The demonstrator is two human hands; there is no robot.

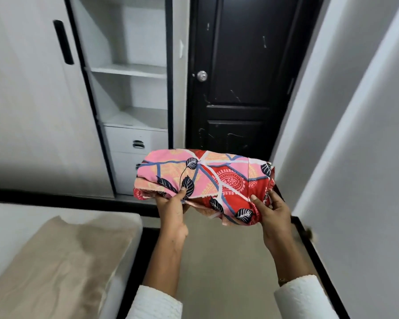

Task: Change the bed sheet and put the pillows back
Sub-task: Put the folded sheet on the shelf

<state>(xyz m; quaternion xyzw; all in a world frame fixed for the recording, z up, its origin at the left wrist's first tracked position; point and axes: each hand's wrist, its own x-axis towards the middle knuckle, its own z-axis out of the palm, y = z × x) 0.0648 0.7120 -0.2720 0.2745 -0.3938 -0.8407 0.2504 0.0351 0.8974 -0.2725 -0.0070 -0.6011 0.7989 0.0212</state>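
Observation:
A folded bed sheet (207, 178), pink and red with dark leaf prints, is held up in front of me at chest height. My left hand (173, 210) grips its lower left edge, thumb on top. My right hand (273, 215) holds its lower right side from underneath, thumb pressed on the red cloth. At the lower left lies the bed's bare white mattress (12, 222) with a beige cloth (62, 268) spread over part of it. No pillows are in view.
An open white wardrobe (129, 72) with shelves and drawers stands straight ahead, its sliding door (32, 100) at the left. A black door (240, 77) with a round knob is shut behind the sheet. A white wall (359, 157) runs close on the right.

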